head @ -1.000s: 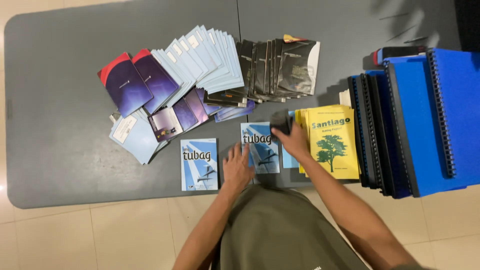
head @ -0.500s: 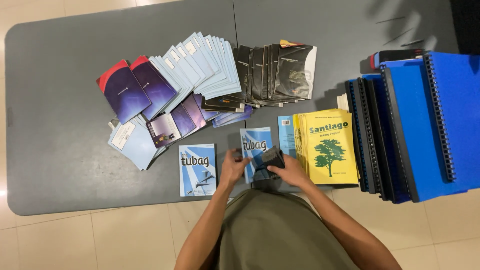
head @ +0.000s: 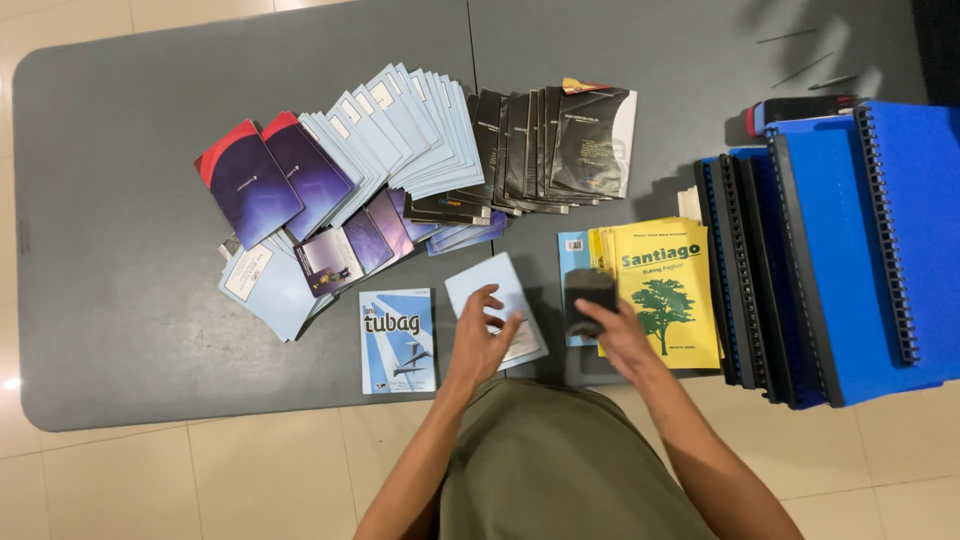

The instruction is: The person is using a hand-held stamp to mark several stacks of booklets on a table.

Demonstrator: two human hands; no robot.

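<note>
We saw the left hand (head: 480,340) lying flat, fingers spread and its grip apart, on a pale blue booklet (head: 497,308) that lay back-side up and tilted on the grey table (head: 110,250), near its front edge. The right hand (head: 622,335) had its grip clamped on a small dark block-shaped object (head: 589,298), held just above the table between that booklet and a stack of yellow booklets with a green tree on the cover (head: 665,290). What the dark object was, we could not tell. Just left of the left hand lay a blue booklet with white rays on its cover (head: 397,340). Farther back, fans of light blue booklets (head: 410,135), black booklets (head: 555,140) and purple ones (head: 275,180) were spread out. Blue spiral-bound folders (head: 850,250) stood stacked at the right end.
</note>
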